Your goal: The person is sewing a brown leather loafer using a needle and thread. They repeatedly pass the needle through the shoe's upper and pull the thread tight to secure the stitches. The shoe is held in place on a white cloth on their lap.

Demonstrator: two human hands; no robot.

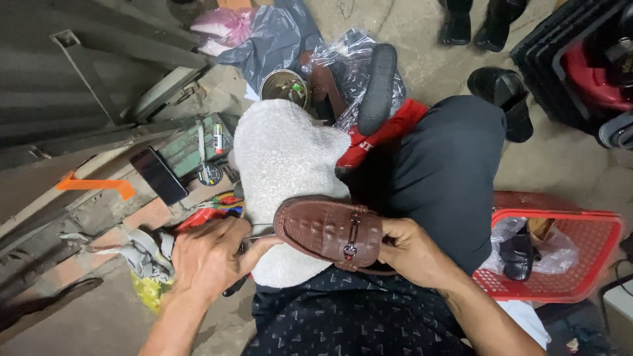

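Hiding a tool, left hand (210,258) meets loafer (330,232).

Brown loafer (328,230) shows embossed, scaly leather with a soft sheen, plus a shiny metal bit across the top. Under it, a white cloth (283,161), nubby and matt. Red basket (567,254) is perforated plastic. Crinkly clear plastic bag (343,59) glints; the concrete floor (567,165) looks rough and dull.
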